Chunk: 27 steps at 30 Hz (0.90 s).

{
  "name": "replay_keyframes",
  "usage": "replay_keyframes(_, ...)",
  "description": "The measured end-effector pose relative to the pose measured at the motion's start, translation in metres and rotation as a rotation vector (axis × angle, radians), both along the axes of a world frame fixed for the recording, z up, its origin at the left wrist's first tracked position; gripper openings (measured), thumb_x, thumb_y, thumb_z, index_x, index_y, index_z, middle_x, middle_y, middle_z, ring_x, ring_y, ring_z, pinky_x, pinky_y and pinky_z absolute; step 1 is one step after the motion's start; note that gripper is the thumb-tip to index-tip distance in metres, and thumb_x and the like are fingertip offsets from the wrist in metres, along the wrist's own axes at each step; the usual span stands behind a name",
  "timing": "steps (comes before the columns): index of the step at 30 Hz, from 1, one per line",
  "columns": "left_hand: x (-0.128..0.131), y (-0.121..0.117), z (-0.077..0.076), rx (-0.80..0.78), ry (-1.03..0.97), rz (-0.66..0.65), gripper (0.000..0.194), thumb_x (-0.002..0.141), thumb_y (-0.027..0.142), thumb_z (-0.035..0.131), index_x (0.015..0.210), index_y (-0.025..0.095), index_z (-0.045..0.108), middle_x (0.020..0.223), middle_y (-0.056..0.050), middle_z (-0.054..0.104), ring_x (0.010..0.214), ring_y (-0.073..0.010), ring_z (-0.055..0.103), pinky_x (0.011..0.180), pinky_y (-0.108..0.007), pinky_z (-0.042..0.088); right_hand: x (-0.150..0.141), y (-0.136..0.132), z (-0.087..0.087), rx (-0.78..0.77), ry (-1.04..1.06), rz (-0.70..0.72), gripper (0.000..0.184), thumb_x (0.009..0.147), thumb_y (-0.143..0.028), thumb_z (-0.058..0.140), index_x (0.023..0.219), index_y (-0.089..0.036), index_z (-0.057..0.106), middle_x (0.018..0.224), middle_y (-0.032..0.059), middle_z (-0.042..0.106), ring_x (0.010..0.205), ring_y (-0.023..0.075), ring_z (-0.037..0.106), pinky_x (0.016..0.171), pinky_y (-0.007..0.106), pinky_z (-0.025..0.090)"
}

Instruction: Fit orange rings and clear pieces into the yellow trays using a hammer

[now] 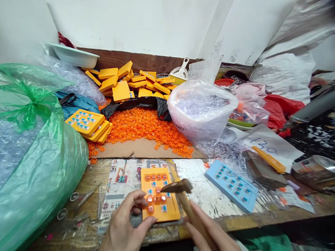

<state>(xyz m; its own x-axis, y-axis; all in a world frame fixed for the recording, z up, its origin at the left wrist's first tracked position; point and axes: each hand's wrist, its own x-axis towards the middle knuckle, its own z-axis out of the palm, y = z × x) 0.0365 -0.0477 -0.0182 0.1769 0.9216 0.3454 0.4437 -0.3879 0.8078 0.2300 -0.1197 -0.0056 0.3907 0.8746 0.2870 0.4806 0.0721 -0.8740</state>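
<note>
On the bench in front of me lies a yellow plastic panel (158, 214) with small blue-and-white parts set in it. Several clear orange caps (156, 198) sit on it, four across the top and others lower down. My left hand (124, 225) grips the panel's lower left side, thumb on the bottom edge and fingers curled at the left edge. Wrapped around the wooden handle of a hammer (192, 210) is my right hand (209, 232). The hammer's head hangs over the panel's right part and hides some of it; whether it touches a cap I cannot tell.
Loose orange caps (136, 123) are heaped behind, below piled yellow panels (120, 91). A green bag (57, 161) bulges at left, and a white bag (203, 112) of clear pieces stands right of the heap. A blue panel (232, 185) lies right, near a metal can (321, 173).
</note>
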Motion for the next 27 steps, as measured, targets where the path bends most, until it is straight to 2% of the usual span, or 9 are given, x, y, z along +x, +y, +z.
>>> replay_keyframes(1,-0.005,0.008,0.004,0.023,0.041,0.016,0.035,0.076,0.029,0.066,0.108,0.023,0.053,0.083,0.001,0.07,0.068,-0.0136,0.066,0.062,-0.023,0.057,0.004,0.005,0.004,-0.041,0.128,-0.067,0.034,0.081,-0.038,0.064,0.113,-0.028,0.068,0.113,0.0034,0.069,0.097,0.021,0.068,0.079,0.022,0.055)
replay_keyframes(3,-0.019,0.03,0.015,0.1,0.172,0.067,0.028,0.081,0.034,0.059,0.106,0.02,0.057,0.089,-0.003,0.071,0.072,-0.0161,0.066,0.067,-0.027,0.057,0.013,0.019,0.008,-0.125,0.355,-0.135,0.046,0.075,-0.042,0.069,0.117,-0.025,0.065,0.11,0.0051,0.07,0.078,0.0195,0.07,0.06,0.022,0.056)
replay_keyframes(6,-0.041,0.069,0.03,0.159,0.527,0.176,0.03,0.089,0.03,0.044,0.108,0.012,0.06,0.105,-0.012,0.067,0.096,-0.0247,0.063,0.087,-0.038,0.051,0.029,0.038,0.006,-0.227,0.57,-0.093,0.072,0.069,-0.046,0.074,0.132,-0.023,0.049,0.088,0.0037,0.072,0.038,0.0066,0.048,0.032,0.019,0.038)
replay_keyframes(8,-0.051,0.092,0.037,0.124,0.768,0.262,0.034,0.088,0.02,0.039,0.112,0.006,0.058,0.111,-0.018,0.064,0.104,-0.0292,0.059,0.09,-0.041,0.048,0.036,0.045,0.0,-0.253,0.636,-0.075,0.079,0.066,-0.048,0.075,0.134,-0.022,0.045,0.08,0.0015,0.069,0.034,0.0038,0.04,0.031,0.018,0.034)
replay_keyframes(10,-0.055,0.111,0.041,0.086,0.883,0.32,0.039,0.084,0.011,0.036,0.116,0.003,0.056,0.114,-0.022,0.061,0.107,-0.032,0.056,0.089,-0.042,0.047,0.04,0.047,-0.006,-0.259,0.666,-0.062,0.08,0.066,-0.049,0.076,0.134,-0.021,0.044,0.08,0.0015,0.068,0.036,0.0038,0.042,0.033,0.018,0.034)
replay_keyframes(14,-0.055,0.14,0.039,0.023,0.912,0.361,0.037,0.076,0.003,0.036,0.099,0.005,0.065,0.096,-0.022,0.065,0.096,-0.0349,0.06,0.079,-0.043,0.049,0.039,0.045,-0.007,-0.265,0.649,0.004,0.076,0.07,-0.048,0.073,0.134,-0.02,0.042,0.083,0.0024,0.067,0.037,0.0038,0.043,0.034,0.018,0.035)
replay_keyframes(17,-0.055,0.154,0.034,0.0,0.87,0.341,0.034,0.077,0.006,0.038,0.09,0.01,0.069,0.089,-0.018,0.068,0.091,-0.0319,0.063,0.078,-0.039,0.05,0.037,0.042,-0.002,-0.262,0.626,-0.005,0.074,0.07,-0.05,0.072,0.132,-0.02,0.044,0.082,0.0029,0.067,0.038,0.0041,0.044,0.035,0.018,0.035)
replay_keyframes(22,-0.049,0.157,0.026,0.013,0.678,0.222,0.029,0.082,0.027,0.047,0.1,0.016,0.067,0.092,-0.006,0.072,0.081,-0.019,0.066,0.074,-0.026,0.052,0.032,0.042,0.0,-0.241,0.613,-0.053,0.072,0.07,-0.051,0.072,0.13,-0.02,0.048,0.081,0.0034,0.067,0.038,0.0041,0.042,0.035,0.018,0.033)
replay_keyframes(27,-0.046,0.156,0.015,0.068,0.589,0.185,0.029,0.081,0.03,0.047,0.082,0.015,0.072,0.089,-0.009,0.07,0.082,-0.021,0.065,0.079,-0.031,0.051,0.029,0.042,0.003,-0.25,0.652,-0.056,0.071,0.069,-0.05,0.072,0.13,-0.021,0.049,0.079,0.0018,0.066,0.039,0.0048,0.04,0.036,0.019,0.031)
